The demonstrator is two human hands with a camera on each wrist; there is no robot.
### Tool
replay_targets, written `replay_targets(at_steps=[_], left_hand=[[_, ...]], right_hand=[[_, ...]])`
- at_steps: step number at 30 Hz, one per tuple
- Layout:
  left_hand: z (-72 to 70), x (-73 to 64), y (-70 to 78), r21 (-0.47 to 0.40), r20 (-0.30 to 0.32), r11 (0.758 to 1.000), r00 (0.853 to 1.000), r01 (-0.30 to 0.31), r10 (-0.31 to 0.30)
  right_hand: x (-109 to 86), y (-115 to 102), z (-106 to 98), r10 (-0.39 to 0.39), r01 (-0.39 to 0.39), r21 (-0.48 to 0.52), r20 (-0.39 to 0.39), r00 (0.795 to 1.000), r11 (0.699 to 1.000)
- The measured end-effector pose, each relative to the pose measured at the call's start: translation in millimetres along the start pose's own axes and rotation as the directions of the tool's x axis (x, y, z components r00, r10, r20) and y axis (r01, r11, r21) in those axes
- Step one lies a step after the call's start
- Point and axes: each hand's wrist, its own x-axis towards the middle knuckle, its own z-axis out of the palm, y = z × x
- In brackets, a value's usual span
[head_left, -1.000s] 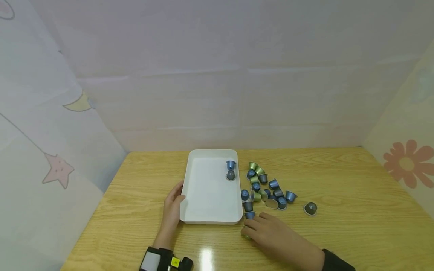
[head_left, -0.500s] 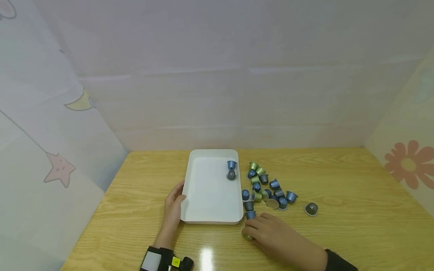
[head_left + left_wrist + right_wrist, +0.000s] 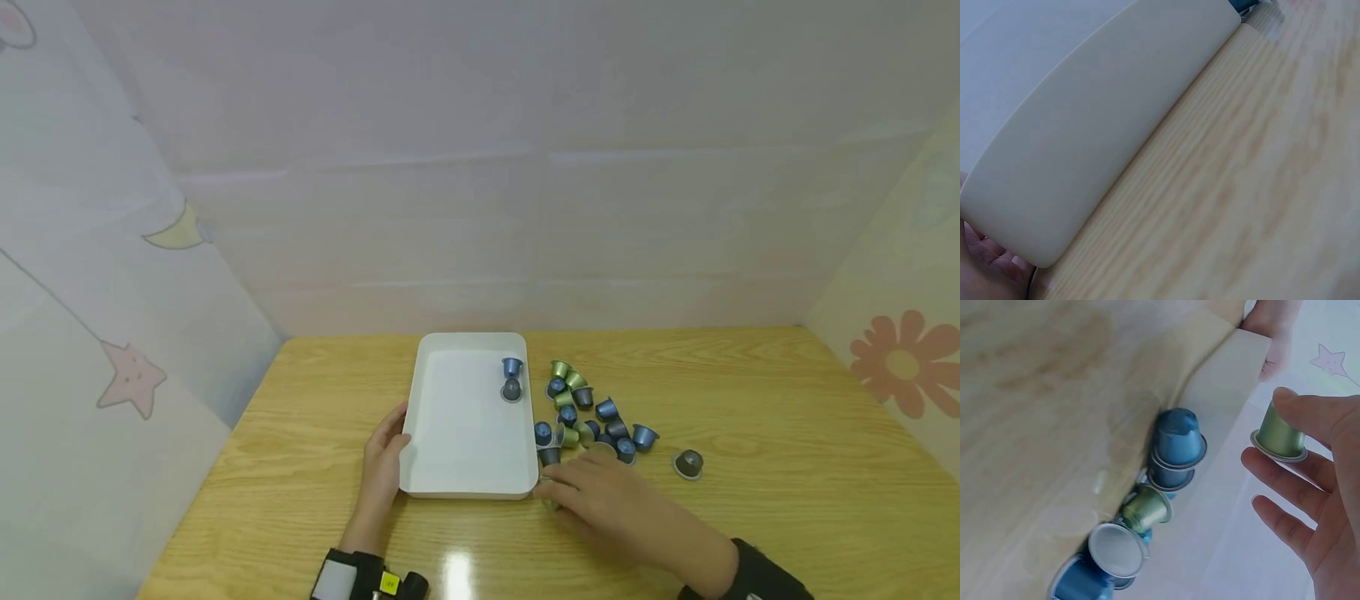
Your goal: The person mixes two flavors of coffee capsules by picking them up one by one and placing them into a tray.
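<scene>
Wooden counter (image 3: 787, 492) below, and the right hand (image 3: 590, 498) pinches a green pod (image 3: 1280, 434), loose pods (image 3: 606, 408) just beyond it, tray (image 3: 461, 425) to its left; the left hand (image 3: 383, 455) grips the tray's side.

1. Head: from above the near side, facing forward and down; farthest, widest view. Tray (image 3: 465, 433) at 6 o'clock, left hand (image 3: 382, 458) at 7, right hand (image 3: 611, 504) at 5.
2. Left wrist: low, very close, tilted; tray's outer wall slants 8 to 1 o'clock, tabletop (image 3: 1247, 175) at 4.
3. Right wrist: close, rolled against head view; green capsule (image 3: 1280, 434) at 3 o'clock.
4. Shared: tray, all three. Head and right wrist: loose capsules (image 3: 606, 409), at 4 and 7 o'clock respectively.
</scene>
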Motion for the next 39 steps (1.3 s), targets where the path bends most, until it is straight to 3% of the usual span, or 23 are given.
replay_targets(at_steps=[8, 15, 18, 24, 31, 39], left_hand=[[-2.1, -0.7, -2.6, -0.004, -0.010, 1.000, 1.000, -0.005, 0.005], [-3.7, -2.4, -0.6, -0.017, -0.002, 1.000, 1.000, -0.011, 0.011], [-3.4, -3.1, 0.4, -0.024, 0.003, 1.000, 1.000, -0.015, 0.015], [-1.7, -3.3, 2.5, -0.011, 0.002, 1.000, 1.000, -0.020, 0.020], [0.3, -2.3, 1.4, -0.012, 0.012, 1.000, 1.000, -0.014, 0.014], [-0.9, -1.1, 2.3, -0.004, 0.011, 1.000, 1.000, -0.008, 0.008]], right_hand=[[19.0, 13, 3, -0.073, 0.072, -0.023, -0.079, 0.994, 0.997], [34.9, 30, 7, -0.059, 0.053, -0.063, -0.090, 0.994, 0.997], [39.8, 33, 6, -0.034, 0.029, -0.067, -0.076, 0.997, 0.997], [51.3, 36, 0, 0.070, -0.063, -0.161, 0.042, 0.997, 0.985], [65.5, 39, -5, 0.193, -0.178, -0.132, 0.110, 0.975, 0.975], [83.5, 51, 9, 0.298, -0.291, -0.067, 0.191, 0.935, 0.954]])
